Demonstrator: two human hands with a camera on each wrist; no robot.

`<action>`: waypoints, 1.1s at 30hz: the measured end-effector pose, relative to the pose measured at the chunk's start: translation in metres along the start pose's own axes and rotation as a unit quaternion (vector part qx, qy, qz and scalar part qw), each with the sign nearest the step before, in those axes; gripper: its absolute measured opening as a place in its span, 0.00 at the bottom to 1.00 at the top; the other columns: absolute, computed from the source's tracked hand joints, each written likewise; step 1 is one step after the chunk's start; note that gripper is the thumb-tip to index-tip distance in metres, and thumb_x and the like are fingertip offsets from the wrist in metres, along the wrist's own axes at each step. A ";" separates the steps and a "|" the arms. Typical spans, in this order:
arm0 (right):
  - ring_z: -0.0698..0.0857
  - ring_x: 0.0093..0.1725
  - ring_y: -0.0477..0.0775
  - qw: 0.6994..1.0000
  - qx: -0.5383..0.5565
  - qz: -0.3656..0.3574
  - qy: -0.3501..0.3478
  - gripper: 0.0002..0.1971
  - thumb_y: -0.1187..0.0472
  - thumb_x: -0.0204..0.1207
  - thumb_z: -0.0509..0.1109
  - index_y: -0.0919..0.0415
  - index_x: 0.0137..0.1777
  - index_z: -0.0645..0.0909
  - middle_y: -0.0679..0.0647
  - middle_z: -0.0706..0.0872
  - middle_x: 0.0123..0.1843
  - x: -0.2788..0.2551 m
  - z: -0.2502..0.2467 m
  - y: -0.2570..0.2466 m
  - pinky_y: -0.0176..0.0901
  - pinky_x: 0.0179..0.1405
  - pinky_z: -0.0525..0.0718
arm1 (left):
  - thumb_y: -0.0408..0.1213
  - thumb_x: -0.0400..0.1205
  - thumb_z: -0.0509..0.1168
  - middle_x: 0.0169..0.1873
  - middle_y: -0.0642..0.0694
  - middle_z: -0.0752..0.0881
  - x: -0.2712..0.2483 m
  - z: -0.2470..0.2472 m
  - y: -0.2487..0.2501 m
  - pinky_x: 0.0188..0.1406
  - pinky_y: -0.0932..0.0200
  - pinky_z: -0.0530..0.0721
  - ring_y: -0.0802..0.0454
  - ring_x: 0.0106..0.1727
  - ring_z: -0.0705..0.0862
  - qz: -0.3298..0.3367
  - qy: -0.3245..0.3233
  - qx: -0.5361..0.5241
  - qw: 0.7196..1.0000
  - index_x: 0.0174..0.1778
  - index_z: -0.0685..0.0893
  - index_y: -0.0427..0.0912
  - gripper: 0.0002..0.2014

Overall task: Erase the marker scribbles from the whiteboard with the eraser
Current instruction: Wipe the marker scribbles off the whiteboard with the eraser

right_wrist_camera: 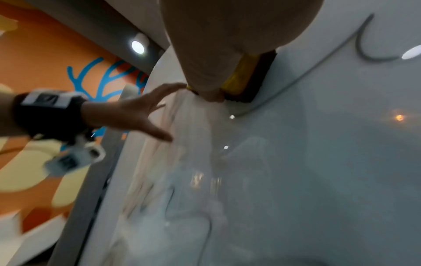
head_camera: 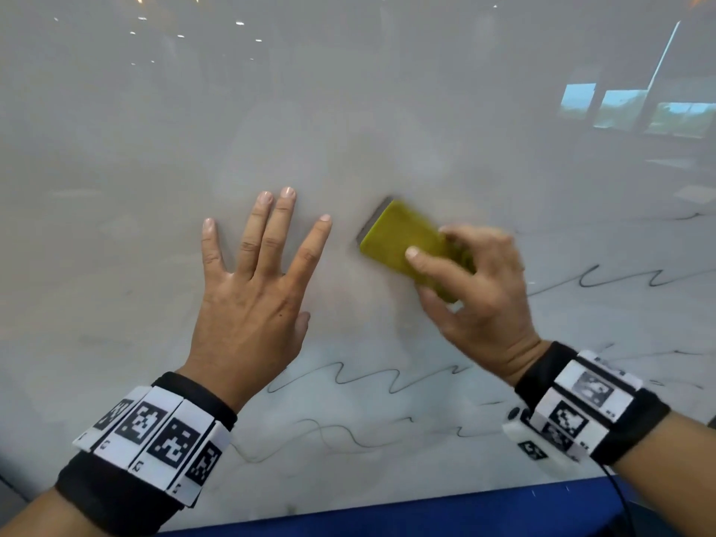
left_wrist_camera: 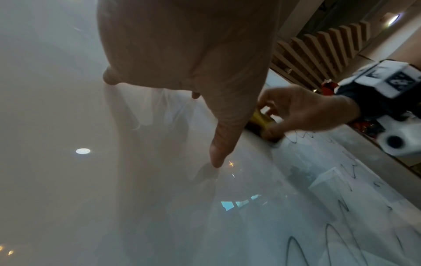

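Looking down from the head view, the right hand (head_camera: 480,288) grips the yellow eraser (head_camera: 399,236) by its near end, thumb on top and fingers curled round the far edge, with its dark felt face against the whiteboard (head_camera: 348,91). The left hand (head_camera: 252,296) lies flat on the board just beside it, fingers spread wide and holding nothing. Wavy marker scribbles (head_camera: 368,375) are left below both hands and off to the right, while the area above looks wiped, with only a faint haze.

From the left wrist view, the left hand's fingers (left_wrist_camera: 218,153) stretch out straight, one tip touching the glossy surface. The right hand (left_wrist_camera: 305,115) is seen beyond it, pinching the eraser (left_wrist_camera: 262,118) at the start of a line of scribbles (left_wrist_camera: 298,136).

From the right wrist view, the eraser (right_wrist_camera: 248,75) sits flush on the board beside a curved stroke (right_wrist_camera: 364,52), and the open left hand (right_wrist_camera: 141,111) braces nearby.

Risks, as I judge them: the grip sits at one end, so the free end could lift and skip ink. A sweep leftward could knock the braced fingers, and the left palm could smear unwiped lines if it slides down.
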State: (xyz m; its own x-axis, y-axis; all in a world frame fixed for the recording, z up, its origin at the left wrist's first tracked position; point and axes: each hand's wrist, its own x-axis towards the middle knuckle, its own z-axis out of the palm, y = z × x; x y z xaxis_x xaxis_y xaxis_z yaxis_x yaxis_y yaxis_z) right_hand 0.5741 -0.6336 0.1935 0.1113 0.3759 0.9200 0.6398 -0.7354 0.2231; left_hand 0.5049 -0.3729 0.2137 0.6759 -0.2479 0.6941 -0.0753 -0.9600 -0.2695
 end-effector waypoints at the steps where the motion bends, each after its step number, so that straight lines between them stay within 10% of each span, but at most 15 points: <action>1: 0.82 0.53 0.70 0.999 0.000 -0.040 -0.029 0.21 0.64 0.72 0.77 0.49 0.64 0.85 0.63 0.84 0.61 -0.012 0.005 -0.004 0.61 0.51 0.81 | 0.42 0.64 0.80 0.86 0.34 0.50 0.001 -0.001 0.002 0.74 0.17 0.55 0.37 0.87 0.49 0.002 0.001 0.000 1.000 0.86 0.56 0.46 0.56; 6: 0.78 0.56 0.64 0.980 -0.021 -0.161 -0.115 0.21 0.63 0.74 0.71 0.46 0.66 0.81 0.58 0.79 0.64 -0.026 0.001 0.011 0.58 0.50 0.80 | 0.42 0.66 0.79 0.86 0.34 0.51 0.008 -0.004 0.014 0.74 0.18 0.56 0.38 0.87 0.49 0.017 0.008 0.006 1.000 0.86 0.57 0.46 0.54; 12: 0.81 0.54 0.71 0.999 -0.021 0.013 0.021 0.21 0.63 0.73 0.77 0.48 0.65 0.83 0.66 0.85 0.61 0.008 -0.020 0.039 0.64 0.49 0.81 | 0.41 0.65 0.79 0.85 0.33 0.51 0.019 -0.005 0.031 0.73 0.17 0.56 0.38 0.87 0.49 0.015 0.009 0.005 1.000 0.86 0.58 0.46 0.54; 20: 0.77 0.57 0.65 0.978 -0.026 -0.174 -0.116 0.24 0.63 0.71 0.73 0.46 0.67 0.80 0.58 0.77 0.66 -0.034 -0.020 0.053 0.58 0.53 0.79 | 0.40 0.65 0.78 0.85 0.33 0.50 0.024 -0.007 0.042 0.75 0.19 0.54 0.38 0.87 0.48 0.003 0.009 -0.001 1.000 0.86 0.57 0.45 0.54; 26: 0.82 0.53 0.72 1.000 -0.009 -0.015 0.002 0.19 0.62 0.75 0.76 0.47 0.65 0.82 0.63 0.82 0.62 -0.003 -0.043 0.077 0.64 0.47 0.82 | 0.39 0.65 0.78 0.85 0.34 0.50 0.030 -0.009 0.057 0.74 0.17 0.56 0.38 0.87 0.48 -0.005 0.013 -0.003 1.000 0.86 0.58 0.45 0.53; 33: 0.79 0.54 0.64 0.972 -0.007 -0.188 -0.140 0.18 0.64 0.78 0.68 0.46 0.65 0.83 0.60 0.84 0.61 -0.049 -0.034 0.079 0.57 0.50 0.82 | 0.39 0.65 0.79 0.85 0.34 0.51 0.037 -0.012 0.071 0.74 0.18 0.56 0.38 0.87 0.49 -0.008 0.009 -0.004 1.000 0.86 0.59 0.45 0.54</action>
State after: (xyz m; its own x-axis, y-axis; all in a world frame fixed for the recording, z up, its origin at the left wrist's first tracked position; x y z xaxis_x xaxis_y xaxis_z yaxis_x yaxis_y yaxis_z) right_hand 0.5934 -0.7288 0.1771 0.0753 0.7569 0.6491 0.6645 -0.5235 0.5333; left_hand 0.5153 -0.4514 0.2281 0.6639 -0.2345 0.7101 -0.0704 -0.9649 -0.2529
